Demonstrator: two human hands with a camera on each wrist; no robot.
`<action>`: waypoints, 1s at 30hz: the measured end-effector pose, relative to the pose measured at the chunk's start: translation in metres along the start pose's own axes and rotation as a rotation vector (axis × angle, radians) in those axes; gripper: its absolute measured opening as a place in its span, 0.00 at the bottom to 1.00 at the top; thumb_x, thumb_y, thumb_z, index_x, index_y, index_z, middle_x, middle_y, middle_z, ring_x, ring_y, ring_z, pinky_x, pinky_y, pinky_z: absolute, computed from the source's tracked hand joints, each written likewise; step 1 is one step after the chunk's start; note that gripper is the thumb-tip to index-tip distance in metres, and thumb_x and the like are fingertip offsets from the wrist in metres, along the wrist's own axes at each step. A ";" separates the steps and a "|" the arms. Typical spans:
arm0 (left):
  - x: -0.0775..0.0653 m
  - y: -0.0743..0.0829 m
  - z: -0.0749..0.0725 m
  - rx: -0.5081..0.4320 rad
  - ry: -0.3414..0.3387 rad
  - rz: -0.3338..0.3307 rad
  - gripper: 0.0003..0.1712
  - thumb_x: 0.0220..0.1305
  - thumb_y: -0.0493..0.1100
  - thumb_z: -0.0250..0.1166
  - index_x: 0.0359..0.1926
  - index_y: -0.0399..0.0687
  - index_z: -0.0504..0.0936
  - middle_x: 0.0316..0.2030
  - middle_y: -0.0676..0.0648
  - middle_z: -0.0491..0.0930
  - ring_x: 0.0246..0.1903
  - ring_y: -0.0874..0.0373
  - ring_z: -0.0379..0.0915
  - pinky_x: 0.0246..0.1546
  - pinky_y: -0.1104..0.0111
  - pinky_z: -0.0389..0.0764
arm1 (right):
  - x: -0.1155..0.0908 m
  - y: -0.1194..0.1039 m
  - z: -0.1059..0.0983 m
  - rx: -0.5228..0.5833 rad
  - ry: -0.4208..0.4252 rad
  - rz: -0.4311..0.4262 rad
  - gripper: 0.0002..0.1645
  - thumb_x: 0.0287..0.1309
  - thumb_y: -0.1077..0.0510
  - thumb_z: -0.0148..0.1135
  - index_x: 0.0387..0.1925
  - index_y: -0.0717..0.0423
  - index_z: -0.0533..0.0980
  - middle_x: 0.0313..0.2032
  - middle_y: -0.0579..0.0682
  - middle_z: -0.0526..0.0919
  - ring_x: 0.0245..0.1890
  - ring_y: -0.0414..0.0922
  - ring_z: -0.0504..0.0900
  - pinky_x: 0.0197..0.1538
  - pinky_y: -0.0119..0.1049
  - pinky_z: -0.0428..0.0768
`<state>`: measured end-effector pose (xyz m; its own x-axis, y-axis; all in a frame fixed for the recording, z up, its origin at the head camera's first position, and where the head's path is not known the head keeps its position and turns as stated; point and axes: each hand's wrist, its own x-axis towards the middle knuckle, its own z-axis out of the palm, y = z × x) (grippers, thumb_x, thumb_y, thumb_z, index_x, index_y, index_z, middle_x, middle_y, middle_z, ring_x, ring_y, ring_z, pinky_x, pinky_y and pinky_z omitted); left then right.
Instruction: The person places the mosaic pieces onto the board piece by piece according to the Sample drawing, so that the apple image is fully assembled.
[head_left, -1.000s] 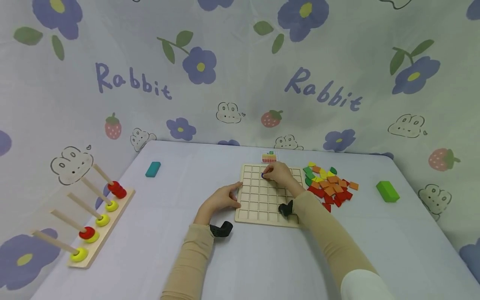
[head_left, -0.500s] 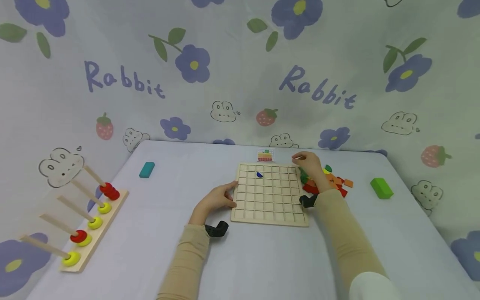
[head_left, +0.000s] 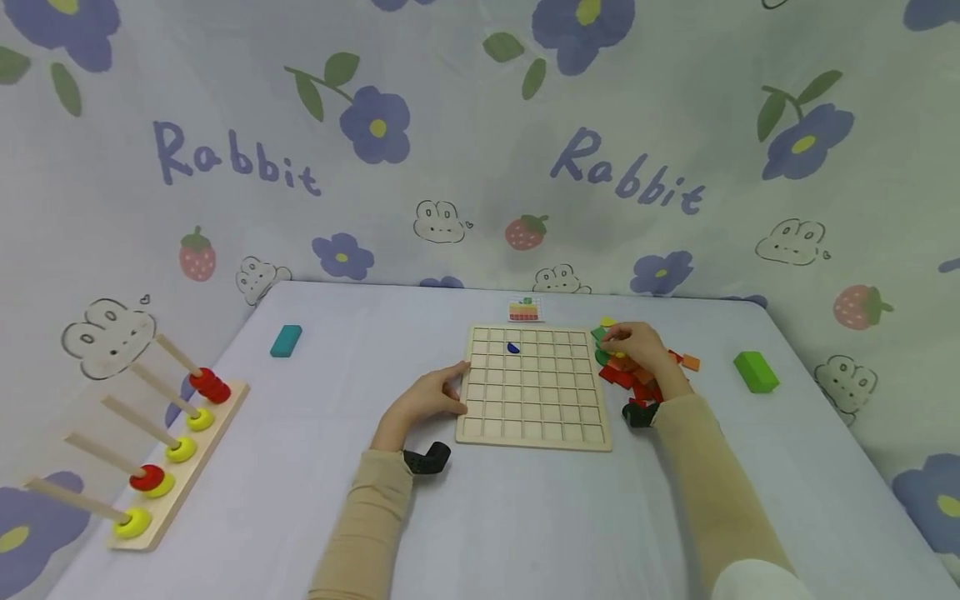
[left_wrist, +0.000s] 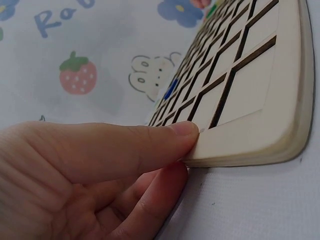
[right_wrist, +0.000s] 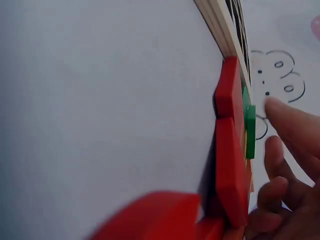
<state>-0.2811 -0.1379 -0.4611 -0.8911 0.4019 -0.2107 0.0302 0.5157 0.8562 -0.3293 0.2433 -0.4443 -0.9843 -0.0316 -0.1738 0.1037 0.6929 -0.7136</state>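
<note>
In the head view a pale wooden grid board (head_left: 534,446) lies mid-table, with one dark blue half-round piece (head_left: 513,347) in its upper left part. My left hand (head_left: 429,395) holds the board's left edge; in the left wrist view the thumb lies at the rim and a finger shows below it. My right hand (head_left: 639,343) is over a pile of flat coloured pieces (head_left: 618,377) right of the board. In the right wrist view its fingers are apart beside a green piece (right_wrist: 251,131), with nothing visible between them. Red pieces (right_wrist: 231,170) fill the foreground there.
A small printed card (head_left: 525,309) lies behind the board. To the right is a green block (head_left: 757,372), and at the back left a teal block (head_left: 286,341). A wooden peg stand (head_left: 187,471) with red and yellow rings stands at the left.
My right hand has let go of the blue piece on the board and moved right to the coloured pile. My left hand stays at the board's edge. The head view has shifted slightly.
</note>
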 end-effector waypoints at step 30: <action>0.001 -0.004 0.001 0.012 -0.003 0.010 0.47 0.45 0.32 0.70 0.68 0.44 0.60 0.24 0.48 0.73 0.24 0.59 0.67 0.27 0.70 0.69 | -0.001 -0.035 0.025 0.360 -0.070 -0.048 0.25 0.62 0.56 0.55 0.59 0.61 0.68 0.48 0.57 0.71 0.47 0.54 0.68 0.47 0.43 0.66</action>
<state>-0.2817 -0.1386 -0.4648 -0.8892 0.4096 -0.2038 0.0443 0.5205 0.8527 -0.3281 0.2010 -0.4359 -0.9783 -0.1156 -0.1719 0.1141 0.3918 -0.9130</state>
